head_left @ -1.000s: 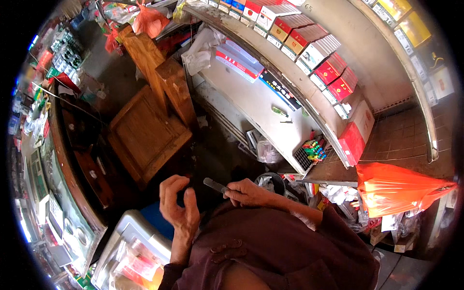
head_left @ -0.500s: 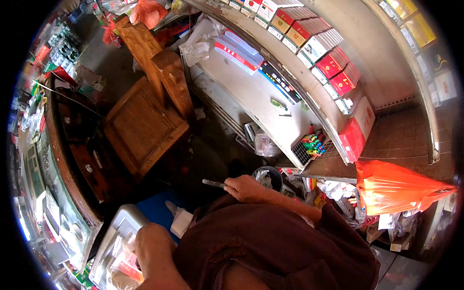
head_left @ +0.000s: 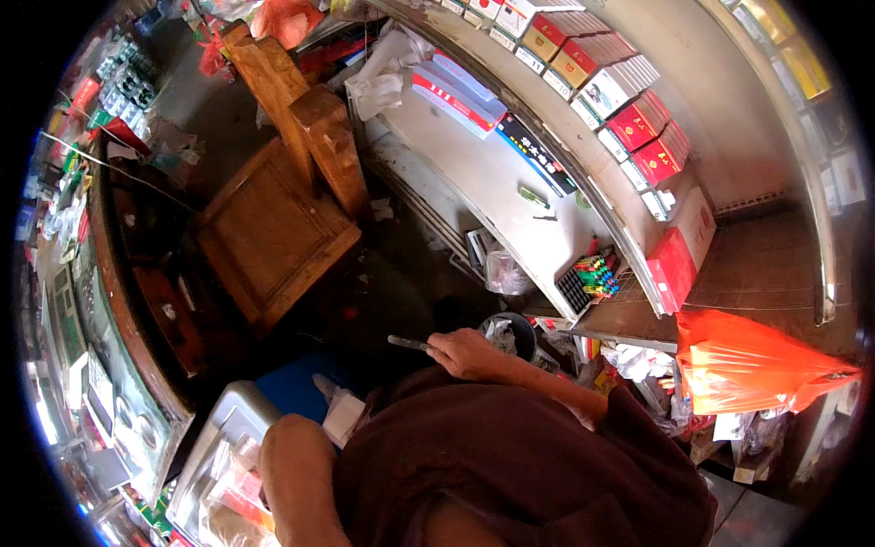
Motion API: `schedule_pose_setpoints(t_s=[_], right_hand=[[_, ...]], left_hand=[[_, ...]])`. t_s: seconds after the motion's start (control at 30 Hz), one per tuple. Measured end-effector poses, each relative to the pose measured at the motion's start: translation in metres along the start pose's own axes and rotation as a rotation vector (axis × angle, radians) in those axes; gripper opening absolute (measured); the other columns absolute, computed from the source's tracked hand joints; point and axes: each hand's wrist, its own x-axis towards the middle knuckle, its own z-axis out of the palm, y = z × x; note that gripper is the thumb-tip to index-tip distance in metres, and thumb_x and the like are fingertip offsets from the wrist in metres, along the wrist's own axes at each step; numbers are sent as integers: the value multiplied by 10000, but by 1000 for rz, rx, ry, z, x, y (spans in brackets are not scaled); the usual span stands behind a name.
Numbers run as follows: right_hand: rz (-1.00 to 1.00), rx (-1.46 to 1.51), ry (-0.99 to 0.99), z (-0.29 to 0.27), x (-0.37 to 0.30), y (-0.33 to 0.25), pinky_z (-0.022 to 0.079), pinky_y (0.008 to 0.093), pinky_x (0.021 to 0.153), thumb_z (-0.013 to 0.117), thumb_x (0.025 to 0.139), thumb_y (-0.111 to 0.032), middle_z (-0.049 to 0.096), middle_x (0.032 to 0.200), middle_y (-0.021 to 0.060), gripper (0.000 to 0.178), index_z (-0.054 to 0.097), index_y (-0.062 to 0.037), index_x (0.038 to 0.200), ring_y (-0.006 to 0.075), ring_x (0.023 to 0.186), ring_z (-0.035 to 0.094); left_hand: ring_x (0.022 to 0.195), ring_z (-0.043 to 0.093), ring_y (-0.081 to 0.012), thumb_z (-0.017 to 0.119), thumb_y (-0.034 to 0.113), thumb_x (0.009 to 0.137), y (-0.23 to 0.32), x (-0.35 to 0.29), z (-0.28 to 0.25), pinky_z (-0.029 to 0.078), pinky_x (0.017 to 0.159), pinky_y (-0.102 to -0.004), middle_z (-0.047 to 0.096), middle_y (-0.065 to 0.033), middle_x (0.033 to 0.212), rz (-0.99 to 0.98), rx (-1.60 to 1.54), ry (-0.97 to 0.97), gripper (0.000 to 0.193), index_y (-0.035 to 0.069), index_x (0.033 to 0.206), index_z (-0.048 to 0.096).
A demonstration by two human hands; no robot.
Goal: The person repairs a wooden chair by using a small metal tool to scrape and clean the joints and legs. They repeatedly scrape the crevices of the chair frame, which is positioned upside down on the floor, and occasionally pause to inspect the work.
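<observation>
My right hand (head_left: pixel 467 354) is closed on a slim grey bar-shaped thing (head_left: pixel 407 344) in front of my dark maroon clothing. One end of the bar sticks out to the left of the fingers; its kind I cannot make out. My bent left arm (head_left: pixel 299 465) is at the lower left, and no fingers of that hand show. Beside this arm stands a grey plastic box (head_left: pixel 244 407) with clear and red packaging (head_left: pixel 239 483) on it. A small white box-like thing (head_left: pixel 344 417) lies between the left arm and my clothing.
A wooden chair (head_left: pixel 273 242) stands ahead on the left, by a glass-topped counter (head_left: pixel 128 365). On the right are a white shelf (head_left: pixel 456 164), rows of small cartons (head_left: pixel 633 123) and an orange plastic bag (head_left: pixel 756 365). A bin (head_left: pixel 521 335) stands beyond my right forearm.
The view has shifted slightly, so the shelf and chair appear a little farther right. My right hand keeps its hold on the grey bar; my left arm stays bent.
</observation>
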Motion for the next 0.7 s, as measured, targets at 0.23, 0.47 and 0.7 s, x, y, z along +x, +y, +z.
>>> schedule_pose_setpoints(t_s=[0.23,0.47,0.7], right_hand=[[95,-22,381,0,5,31,392,442,560,506,837,-201,519,662,183,191,486,-26,763,392,674,517],[479,-121,676,-32,8,164,425,440,650,426,857,-207,571,750,210,235,538,-3,829,382,732,554],[608,-289,968,-69,23,242,420,471,646,482,805,-148,577,751,189,153,536,-14,754,382,689,539]], left_hand=[[931,439,-274,492,264,782,1,-2,-3,345,828,-462,436,-150,982,-52,88,-18,293,44,951,398],[838,513,-259,488,215,791,10,-17,-20,402,786,-429,518,-132,870,-346,369,-127,174,48,841,474],[822,555,-206,383,188,870,35,-100,-56,457,757,-347,569,-126,839,-1266,1065,-296,236,16,901,541]])
